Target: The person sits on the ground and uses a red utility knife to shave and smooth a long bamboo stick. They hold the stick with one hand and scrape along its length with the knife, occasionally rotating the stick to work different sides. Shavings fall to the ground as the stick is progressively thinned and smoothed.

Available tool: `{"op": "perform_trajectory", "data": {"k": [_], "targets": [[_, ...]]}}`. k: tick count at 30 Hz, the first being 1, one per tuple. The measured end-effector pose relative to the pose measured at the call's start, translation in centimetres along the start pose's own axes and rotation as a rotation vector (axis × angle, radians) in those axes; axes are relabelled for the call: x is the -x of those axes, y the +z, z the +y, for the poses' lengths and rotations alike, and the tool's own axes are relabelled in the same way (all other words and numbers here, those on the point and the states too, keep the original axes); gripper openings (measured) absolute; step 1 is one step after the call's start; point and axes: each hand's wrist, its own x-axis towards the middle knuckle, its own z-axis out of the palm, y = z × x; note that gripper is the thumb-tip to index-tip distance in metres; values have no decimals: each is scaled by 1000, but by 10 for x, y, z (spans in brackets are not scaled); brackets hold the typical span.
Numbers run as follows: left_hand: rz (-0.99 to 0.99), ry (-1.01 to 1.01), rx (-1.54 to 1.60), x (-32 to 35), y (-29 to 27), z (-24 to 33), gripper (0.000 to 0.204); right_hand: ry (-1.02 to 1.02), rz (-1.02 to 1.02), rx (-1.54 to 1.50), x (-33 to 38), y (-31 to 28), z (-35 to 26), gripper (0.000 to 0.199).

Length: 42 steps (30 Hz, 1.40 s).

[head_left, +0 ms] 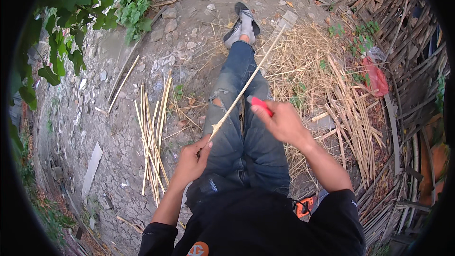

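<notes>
My left hand (193,160) is closed around the near end of a long, thin bamboo stick (247,83). The stick slants away from it across my legs, its far end to the right beyond my knees. A small curl or split piece (216,127) stands out from the stick just past my fingers. In my right hand (286,124) is a red-handled utility knife (260,105), its short blade pointing at the stick, with a small gap visible between them. My fingers wrap round the knife's handle and hide part of it.
Loose thin sticks (154,142) lie on the ground to my left. Pale shavings (303,59) and a pile of split sticks (355,128) spread to the right. An orange tool (304,207) rests by my right hip. A red plastic bag (375,77) lies near stacked wood (412,66).
</notes>
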Motion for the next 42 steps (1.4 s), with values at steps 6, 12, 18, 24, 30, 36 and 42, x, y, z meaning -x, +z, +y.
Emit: {"op": "perform_trajectory", "data": {"k": [6, 12, 18, 24, 30, 36, 42], "targets": [[-41, 51, 56, -4, 9, 6, 33, -84, -31, 41, 12, 36, -20, 53], [-90, 4, 24, 8, 2, 12, 32, 63, -45, -20, -13, 4, 6, 58], [-35, 55, -62, 1, 3, 16, 30, -35, -2, 70, -6, 27, 2, 59], [-49, 86, -167, 3, -7, 11, 28, 190, -37, -41, -38, -9, 40, 65], [-45, 208, -188, -15, -1, 17, 27, -44, -114, 155, -5, 25, 8, 63], [-162, 253, -243, -2, -20, 3, 26, 466, 333, -53, -74, -35, 165, 76], [-93, 239, -193, 0, -16, -18, 27, 390, 578, -92, -61, -59, 194, 78]]}}
